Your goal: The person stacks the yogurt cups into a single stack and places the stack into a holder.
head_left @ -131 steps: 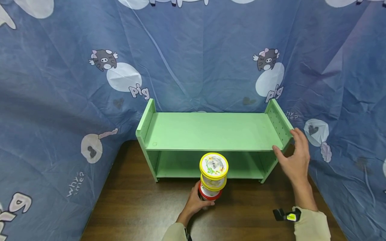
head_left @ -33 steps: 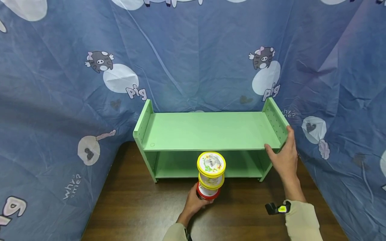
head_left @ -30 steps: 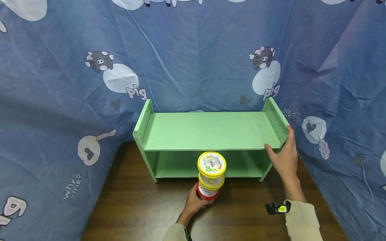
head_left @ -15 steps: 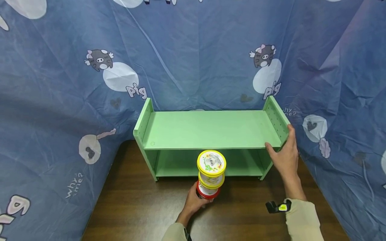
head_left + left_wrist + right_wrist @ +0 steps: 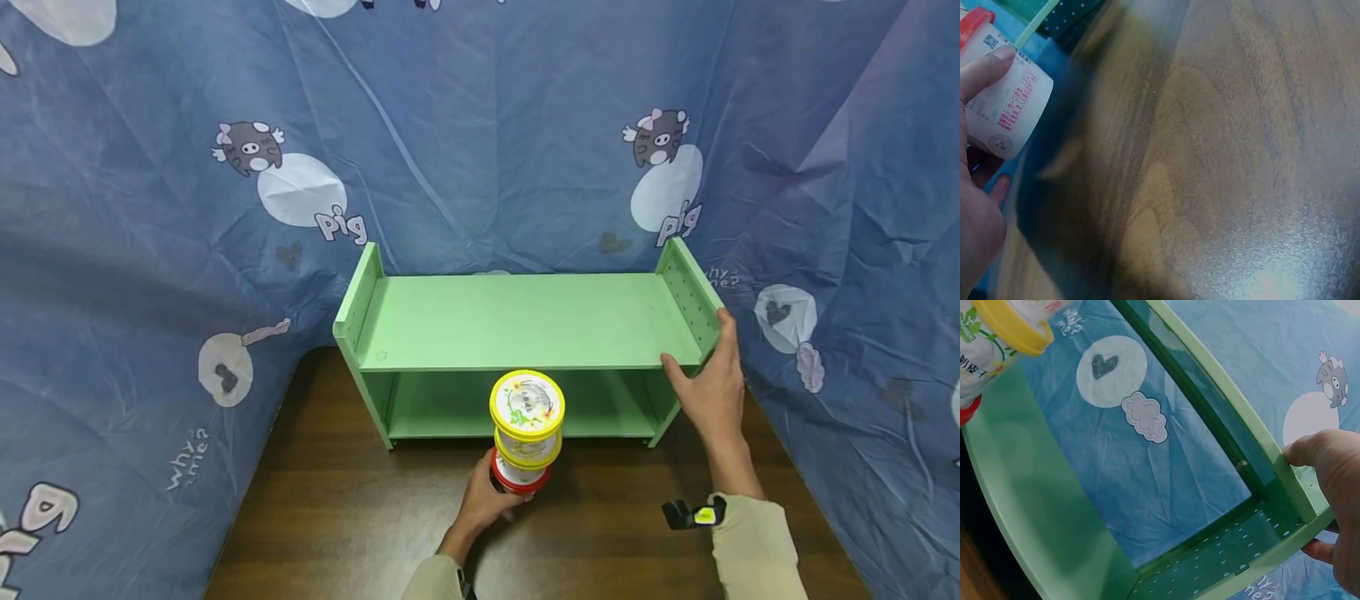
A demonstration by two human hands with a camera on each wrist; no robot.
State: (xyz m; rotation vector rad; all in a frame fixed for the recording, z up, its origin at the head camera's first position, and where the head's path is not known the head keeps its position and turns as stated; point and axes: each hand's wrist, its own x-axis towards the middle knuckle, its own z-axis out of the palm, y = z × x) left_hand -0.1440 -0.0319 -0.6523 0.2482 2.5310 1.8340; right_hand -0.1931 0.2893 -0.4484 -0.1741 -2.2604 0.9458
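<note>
My left hand [image 5: 477, 502] grips the lowest of three stacked paper tubs, the red-lidded tub [image 5: 520, 477]. Two yellow-lidded tubs stand on it, a middle tub [image 5: 528, 450] and a top tub [image 5: 527, 406] with a printed floral lid. In the left wrist view, the thumb presses the white side of the red-lidded tub [image 5: 1019, 94]. My right hand [image 5: 712, 387] holds the front corner of a green two-tier shelf [image 5: 517, 321] at its right side panel. In the right wrist view, the thumb lies on the shelf board's edge, with fingers [image 5: 1319, 550] behind the perforated panel.
The shelf stands on a dark wood table [image 5: 337, 517], its lower board [image 5: 435, 408] behind the stack. A blue curtain [image 5: 480, 150] with pig prints hangs behind and at both sides. A black wristband [image 5: 686, 514] is on the right wrist.
Since the earliest frame, my right hand has moved left and come around the shelf's side panel. My left hand keeps holding the tub stack in nearly the same place. The view shifts slightly.
</note>
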